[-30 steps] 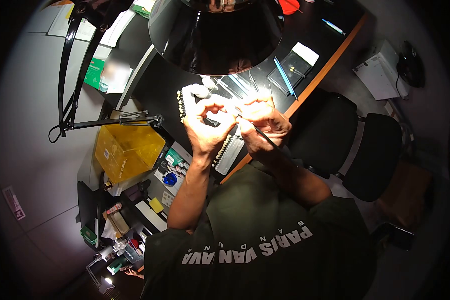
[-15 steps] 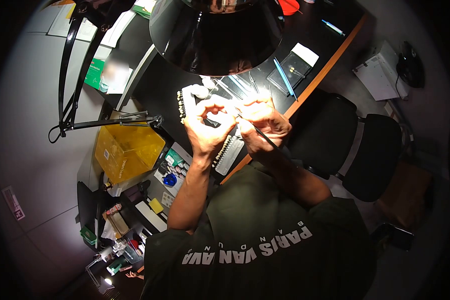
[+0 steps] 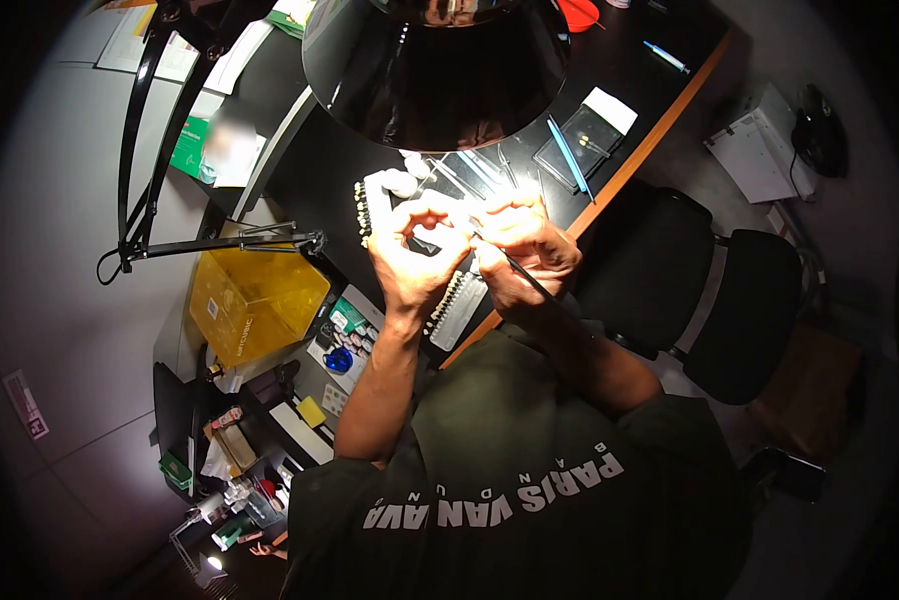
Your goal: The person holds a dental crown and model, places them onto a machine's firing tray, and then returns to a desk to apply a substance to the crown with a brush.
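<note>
My left hand (image 3: 417, 258) is closed in a pinch beneath the bright lamp, its thumb and forefinger curled into a ring. What its fingertips hold is lost in the glare. Close against it, my right hand (image 3: 526, 245) grips a slim tool with a dark handle (image 3: 535, 280); its tip is washed out by the light, so its kind does not show. A strip of tooth-coloured tabs, like a dental shade guide (image 3: 361, 208), lies beyond my left hand. A second shade guide (image 3: 456, 310) rests under my wrists near the table edge.
A black lamp shade (image 3: 435, 85) hangs low over my hands. Past my right hand lie a blue pen-like stick (image 3: 570, 158) and a dark glass-like plate (image 3: 595, 145). A yellow translucent box (image 3: 260, 300) stands left, a black chair (image 3: 660, 270) right.
Both hands keep almost the same place and grip. The whole view has shifted very slightly.
</note>
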The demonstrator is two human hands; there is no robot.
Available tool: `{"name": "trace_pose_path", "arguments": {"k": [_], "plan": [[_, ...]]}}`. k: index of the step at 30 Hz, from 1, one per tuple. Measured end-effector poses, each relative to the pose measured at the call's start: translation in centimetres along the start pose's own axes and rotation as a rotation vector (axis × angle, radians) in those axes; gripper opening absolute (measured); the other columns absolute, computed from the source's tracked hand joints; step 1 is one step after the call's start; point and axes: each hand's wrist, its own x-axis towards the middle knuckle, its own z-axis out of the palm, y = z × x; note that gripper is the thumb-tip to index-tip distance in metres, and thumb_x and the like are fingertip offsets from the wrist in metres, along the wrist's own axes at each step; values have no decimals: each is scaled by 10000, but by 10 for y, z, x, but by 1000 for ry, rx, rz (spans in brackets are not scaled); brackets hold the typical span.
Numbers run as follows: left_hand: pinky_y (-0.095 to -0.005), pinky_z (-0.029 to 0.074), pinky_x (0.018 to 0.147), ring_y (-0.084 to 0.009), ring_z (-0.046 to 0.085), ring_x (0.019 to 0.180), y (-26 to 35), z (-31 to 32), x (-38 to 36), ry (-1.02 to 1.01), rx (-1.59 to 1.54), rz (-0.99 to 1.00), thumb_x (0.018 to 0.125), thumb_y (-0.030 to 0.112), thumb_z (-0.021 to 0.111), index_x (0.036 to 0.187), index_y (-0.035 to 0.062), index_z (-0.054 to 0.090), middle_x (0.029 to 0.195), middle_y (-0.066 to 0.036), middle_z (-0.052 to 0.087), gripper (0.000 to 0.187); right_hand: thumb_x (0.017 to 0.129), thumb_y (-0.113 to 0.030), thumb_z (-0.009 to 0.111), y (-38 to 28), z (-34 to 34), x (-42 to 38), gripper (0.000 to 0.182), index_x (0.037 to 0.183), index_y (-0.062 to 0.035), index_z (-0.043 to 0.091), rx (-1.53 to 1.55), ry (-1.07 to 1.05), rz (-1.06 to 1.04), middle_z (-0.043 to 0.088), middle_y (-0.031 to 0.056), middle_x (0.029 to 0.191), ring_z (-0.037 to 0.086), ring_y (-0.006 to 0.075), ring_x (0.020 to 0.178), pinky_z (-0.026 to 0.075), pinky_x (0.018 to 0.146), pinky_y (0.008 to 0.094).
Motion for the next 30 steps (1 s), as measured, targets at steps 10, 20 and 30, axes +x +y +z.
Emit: {"name": "trace_pose_path", "arguments": {"k": [10, 20, 30], "plan": [[-262, 488, 794, -117, 600, 832, -1, 0, 0, 10, 13, -15, 709, 60, 826, 992, -36, 687, 900, -53, 668, 330, 758, 100, 663, 2, -3, 0, 130, 864, 26, 651, -3, -34, -13, 700, 141, 884, 606, 259, 968, 490, 862, 370], [-255, 490, 780, -113, 603, 818, 0, 0, -1, 10, 12, -20, 723, 60, 832, 993, -41, 695, 884, -49, 675, 319, 712, 125, 656, -1, 2, 3, 172, 821, -4, 620, 29, 18, 9, 676, 90, 834, 599, 238, 910, 488, 820, 345], [-248, 482, 786, -106, 604, 826, 2, -2, -1, 0, 14, -53, 730, 65, 813, 999, -48, 702, 891, -48, 686, 312, 752, 75, 704, -3, -2, 3, 148, 876, 13, 651, -32, -33, -23, 706, 126, 878, 626, 266, 939, 484, 868, 380]]}}
